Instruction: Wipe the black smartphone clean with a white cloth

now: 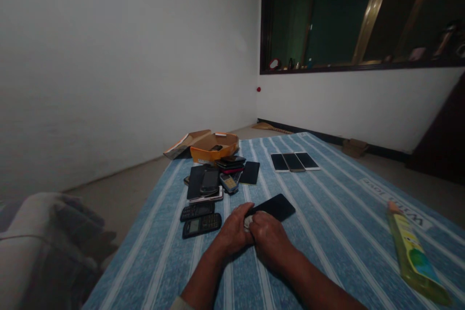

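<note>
A black smartphone point(279, 207) is held at its near left end by my left hand point(234, 230), whose fingers close around its edge. My right hand point(268, 235) is closed in a fist over the same end of the phone, bunching a small whitish cloth point(248, 223) against it. Most of the cloth is hidden under my fingers. Left of my hands lie two black keypad phones point(202, 224), one above the other. Beyond them is a pile of mixed phones point(209, 180), and a dark smartphone point(250, 173) lies just right of the pile.
An open orange box point(203, 156) with a phone inside stands behind the pile. Three smartphones point(294, 162) lie side by side at the far right. A yellow-green bottle point(414, 256) rests on its side on the striped blue cloth point(348, 232). Grey fabric point(43, 252) is at left.
</note>
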`<state>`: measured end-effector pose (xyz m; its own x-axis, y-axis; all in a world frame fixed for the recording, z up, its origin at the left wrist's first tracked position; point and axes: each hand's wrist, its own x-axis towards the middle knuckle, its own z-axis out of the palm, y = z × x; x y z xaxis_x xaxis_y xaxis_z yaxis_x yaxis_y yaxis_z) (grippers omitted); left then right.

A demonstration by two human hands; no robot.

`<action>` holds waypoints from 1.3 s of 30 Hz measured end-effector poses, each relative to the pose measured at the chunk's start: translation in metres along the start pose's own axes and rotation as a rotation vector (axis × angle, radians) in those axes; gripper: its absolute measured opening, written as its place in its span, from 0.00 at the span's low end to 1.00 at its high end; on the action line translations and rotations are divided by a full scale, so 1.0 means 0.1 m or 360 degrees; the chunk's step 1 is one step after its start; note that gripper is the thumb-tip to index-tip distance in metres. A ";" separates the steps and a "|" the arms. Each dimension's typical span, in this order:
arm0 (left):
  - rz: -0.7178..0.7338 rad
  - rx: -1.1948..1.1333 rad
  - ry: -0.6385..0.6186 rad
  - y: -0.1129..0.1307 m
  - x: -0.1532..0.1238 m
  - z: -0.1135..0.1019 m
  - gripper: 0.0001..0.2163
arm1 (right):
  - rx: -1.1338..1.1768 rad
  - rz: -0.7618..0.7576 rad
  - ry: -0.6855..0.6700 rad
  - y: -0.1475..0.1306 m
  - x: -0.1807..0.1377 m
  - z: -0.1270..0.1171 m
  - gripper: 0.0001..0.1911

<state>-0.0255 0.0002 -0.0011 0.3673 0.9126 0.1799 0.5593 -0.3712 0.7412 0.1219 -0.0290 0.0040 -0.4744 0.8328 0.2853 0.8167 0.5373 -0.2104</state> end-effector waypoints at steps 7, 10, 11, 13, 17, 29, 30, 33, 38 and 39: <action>0.0038 -0.0026 -0.0022 0.06 0.00 -0.03 0.30 | 0.0123 -0.0043 0.0170 0.01 0.08 0.04 0.14; 0.0008 -0.0008 -0.0009 0.07 -0.01 -0.03 0.30 | 0.0071 -0.0026 0.0074 0.00 0.04 0.00 0.12; 0.0001 0.0001 -0.0013 0.07 0.00 -0.03 0.30 | 0.0056 -0.0021 0.0045 -0.01 0.03 -0.01 0.11; 0.0002 0.0012 -0.0033 0.08 0.00 -0.03 0.29 | 0.0057 -0.0007 0.0027 -0.02 0.03 -0.03 0.11; 0.0022 0.0007 -0.0038 0.09 0.02 -0.04 0.29 | 0.0155 -0.0023 0.0117 -0.02 0.08 -0.02 0.16; 0.0016 -0.0010 -0.0003 0.04 0.02 -0.02 0.31 | 0.0150 -0.0038 0.0127 0.01 0.12 0.05 0.16; 0.0014 -0.0021 0.0000 0.04 0.02 -0.02 0.32 | 0.0170 -0.0044 0.0143 0.02 0.13 0.06 0.16; 0.0018 -0.0037 -0.0006 0.03 0.02 -0.02 0.33 | 0.0186 -0.0035 0.0153 0.03 0.14 0.06 0.15; 0.0037 0.0000 -0.0009 0.01 0.02 -0.02 0.30 | 0.0152 -0.0035 0.0133 0.04 0.09 0.05 0.15; 0.0037 -0.0007 -0.0001 0.01 0.02 -0.02 0.30 | 0.0147 -0.0033 0.0140 0.04 0.09 0.05 0.15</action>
<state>-0.0257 0.0015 0.0014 0.3807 0.9036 0.1966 0.5475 -0.3916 0.7395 0.1192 -0.0191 0.0005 -0.4572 0.8086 0.3704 0.7712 0.5679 -0.2878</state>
